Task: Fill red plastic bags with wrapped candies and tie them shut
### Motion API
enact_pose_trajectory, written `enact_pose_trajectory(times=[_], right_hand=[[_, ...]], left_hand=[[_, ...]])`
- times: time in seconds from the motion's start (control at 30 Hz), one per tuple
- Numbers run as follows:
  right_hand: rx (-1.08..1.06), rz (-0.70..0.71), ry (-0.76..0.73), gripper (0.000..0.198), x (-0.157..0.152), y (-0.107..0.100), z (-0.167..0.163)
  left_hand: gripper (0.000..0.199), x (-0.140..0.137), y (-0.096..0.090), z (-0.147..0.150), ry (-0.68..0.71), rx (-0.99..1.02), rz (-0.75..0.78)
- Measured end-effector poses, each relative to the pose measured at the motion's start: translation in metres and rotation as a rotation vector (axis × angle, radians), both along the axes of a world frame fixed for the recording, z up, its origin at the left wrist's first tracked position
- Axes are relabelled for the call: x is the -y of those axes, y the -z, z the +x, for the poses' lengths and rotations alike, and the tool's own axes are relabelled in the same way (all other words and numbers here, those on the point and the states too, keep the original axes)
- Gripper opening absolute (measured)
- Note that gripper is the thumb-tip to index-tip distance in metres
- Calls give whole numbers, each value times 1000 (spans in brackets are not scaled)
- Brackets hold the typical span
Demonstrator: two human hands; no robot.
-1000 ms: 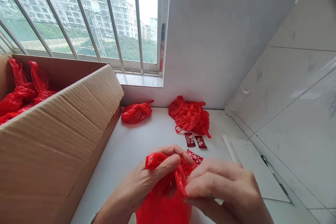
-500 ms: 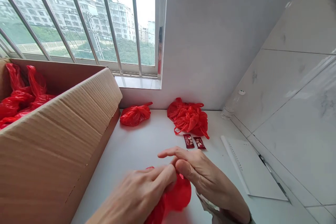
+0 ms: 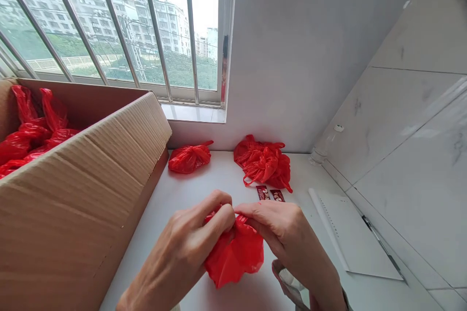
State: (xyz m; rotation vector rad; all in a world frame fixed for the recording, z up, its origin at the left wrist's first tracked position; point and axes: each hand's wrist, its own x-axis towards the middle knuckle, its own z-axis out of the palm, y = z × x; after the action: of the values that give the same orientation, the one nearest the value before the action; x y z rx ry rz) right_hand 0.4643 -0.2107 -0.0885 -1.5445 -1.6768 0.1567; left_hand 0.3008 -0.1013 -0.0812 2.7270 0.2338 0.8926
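Observation:
Between my hands hangs a red plastic bag (image 3: 237, 255) over the white table (image 3: 156, 233). My left hand (image 3: 195, 238) grips its upper edge, thumb and fingers pinched together. From the other side my right hand (image 3: 280, 228) pinches the bag's top close to the left fingertips. Just beyond my right hand lie two small dark red packets, the left packet (image 3: 263, 192) and the right packet (image 3: 278, 195), partly hidden by that hand. Farther back sits a heap of red plastic bags (image 3: 262, 160). To its left is a knotted red bag (image 3: 189, 157).
A large cardboard box (image 3: 83, 184) with red bags (image 3: 25, 141) inside stands at the left. On the right lie a white notebook (image 3: 357, 233) and a pen (image 3: 381, 240) along the tiled wall. A clear bottle (image 3: 323, 148) stands in the back corner. Behind is a barred window.
Both hands have risen slightly, and the bag has come up with them. My right fingers, stretched out before, now pinch the bag's top. The packets are more covered.

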Motion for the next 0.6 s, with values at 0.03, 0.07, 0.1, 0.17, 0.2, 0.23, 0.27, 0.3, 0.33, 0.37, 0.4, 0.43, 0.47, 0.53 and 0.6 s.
enact_pose_trajectory(times=[0.03, 0.07, 0.1, 0.17, 0.2, 0.23, 0.27, 0.3, 0.33, 0.37, 0.4, 0.43, 0.47, 0.53, 0.6], right_hand=[[60, 21, 33, 29, 1, 0, 1], [109, 37, 64, 29, 1, 0, 2], [147, 51, 94, 29, 1, 0, 3], [190, 67, 128, 29, 1, 1, 7], [196, 70, 131, 29, 0, 1, 9], [192, 70, 130, 29, -2, 2, 12], [183, 69, 128, 29, -3, 3, 16], [170, 67, 124, 29, -5, 4, 21], [153, 64, 123, 28, -7, 6, 26], [134, 59, 125, 28, -10, 8, 32], [112, 50, 129, 27, -12, 11, 39], [90, 36, 132, 27, -13, 14, 47], [69, 22, 139, 26, -15, 17, 56], [40, 1, 175, 27, -16, 26, 76], [29, 10, 242, 27, -15, 36, 97]], left_hand=[[25, -2, 0, -1, -13, -18, -9], [23, -4, 0, -1, -22, -19, -5], [21, -6, 0, -2, -24, -13, 12], [16, -8, -1, -3, -20, 5, 48], [13, -9, -2, -4, -17, 11, 59], [13, -10, -2, -5, -18, 10, 67], [14, -11, -3, -6, -21, 2, 70], [15, -12, -3, -9, -31, -18, 69], [18, -14, -3, -11, -46, -48, 66], [20, -15, -2, -14, -59, -86, 62], [22, -17, -1, -18, -72, -129, 54], [22, -19, -1, -21, -80, -170, 41], [23, -21, 0, -25, -82, -203, 26], [24, -25, -1, -31, -76, -230, 4], [26, -28, -3, -36, -97, -216, 8]])
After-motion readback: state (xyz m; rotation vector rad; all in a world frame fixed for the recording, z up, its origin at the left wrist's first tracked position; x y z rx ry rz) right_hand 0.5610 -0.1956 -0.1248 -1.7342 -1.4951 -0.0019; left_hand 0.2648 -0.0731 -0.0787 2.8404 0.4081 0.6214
